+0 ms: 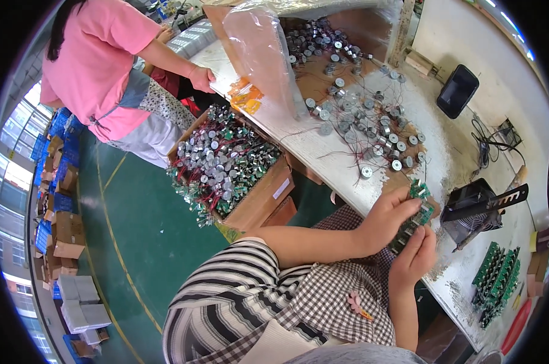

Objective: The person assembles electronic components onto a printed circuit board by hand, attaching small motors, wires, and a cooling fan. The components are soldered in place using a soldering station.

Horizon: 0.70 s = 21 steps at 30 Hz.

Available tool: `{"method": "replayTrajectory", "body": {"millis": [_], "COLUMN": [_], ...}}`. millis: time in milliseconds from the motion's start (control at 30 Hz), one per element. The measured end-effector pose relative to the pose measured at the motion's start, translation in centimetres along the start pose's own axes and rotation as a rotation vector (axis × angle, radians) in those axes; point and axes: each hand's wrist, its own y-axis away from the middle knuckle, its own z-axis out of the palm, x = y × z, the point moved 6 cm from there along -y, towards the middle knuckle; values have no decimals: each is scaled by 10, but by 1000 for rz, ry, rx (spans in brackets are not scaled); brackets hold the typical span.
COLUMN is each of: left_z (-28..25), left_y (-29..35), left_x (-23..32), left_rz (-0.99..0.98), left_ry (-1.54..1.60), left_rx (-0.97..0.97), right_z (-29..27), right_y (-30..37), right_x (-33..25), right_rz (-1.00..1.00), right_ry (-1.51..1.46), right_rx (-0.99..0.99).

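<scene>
A narrow green circuit board strip [413,223] is gripped between my two hands above the table's near edge. My left hand [380,223] pinches its upper left side, thumb laid along the board. Lower down, my right hand [413,259] holds the strip's other side with thumb and fingers closed. Small light-coloured parts sit along the board. Past my hands, round silver motor-like parts [380,136] with thin dark red wires lie scattered over the worn white table [323,151]. Several more green boards [496,280] are grouped at the right.
A cardboard box [259,197] heaped with wired parts and small boards stands left of the table. A black fan-like device [473,209] with a slotted black bar, a red-handled object [517,327] and cables [485,142] lie rightward. A person in pink [107,60] stands far left.
</scene>
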Motion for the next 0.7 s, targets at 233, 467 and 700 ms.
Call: {"method": "replayTrajectory", "body": {"millis": [233,467,700], "left_z": [3,0,-2], "left_y": [7,13,16], "left_x": [-9,-25,-15], "left_rz": [-170,-320,82], "left_ry": [167,277,-135], "left_rx": [-38,-87,10], "right_z": [-14,-12,-10], "right_y": [-9,-2,-14], "right_x": [4,-33,-10], "right_rz": [49,-581,8], "right_ry": [-61,161,-248], "right_rx": [15,31,111]}}
